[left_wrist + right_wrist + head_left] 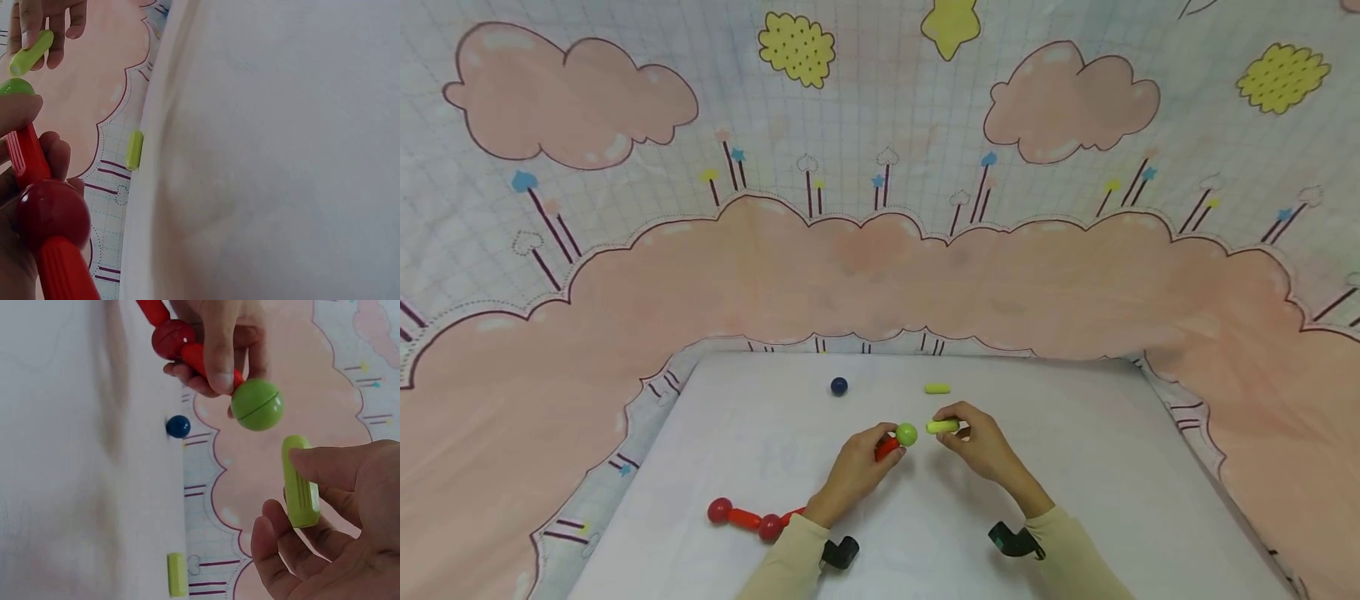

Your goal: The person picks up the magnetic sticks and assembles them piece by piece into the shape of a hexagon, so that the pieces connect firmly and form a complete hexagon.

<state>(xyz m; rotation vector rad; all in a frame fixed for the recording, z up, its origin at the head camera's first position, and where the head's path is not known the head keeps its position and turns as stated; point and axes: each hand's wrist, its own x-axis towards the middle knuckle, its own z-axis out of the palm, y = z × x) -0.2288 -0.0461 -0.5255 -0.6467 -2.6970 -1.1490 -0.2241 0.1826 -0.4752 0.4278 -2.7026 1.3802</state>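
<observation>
My left hand (855, 468) grips a red toy rod (195, 357) between thumb and fingers. A green ball (257, 404) sits on the far end of that rod. Its near end joins a dark red ball (54, 214), from which a further red rod (67, 269) runs on. Thumb and fingers of my right hand (983, 443) pinch a yellow-green rod (301, 481), whose end points toward the green ball with a small gap between them. Both hands are raised over the white table, facing each other.
On the white table (1075, 467), a dark blue ball (838, 386) and a loose yellow-green rod (937, 388) lie farther back. The chain's dark red balls (719, 511) and rods extend left of my left sleeve (790, 560). A patterned cloth (880, 275) hangs behind the table.
</observation>
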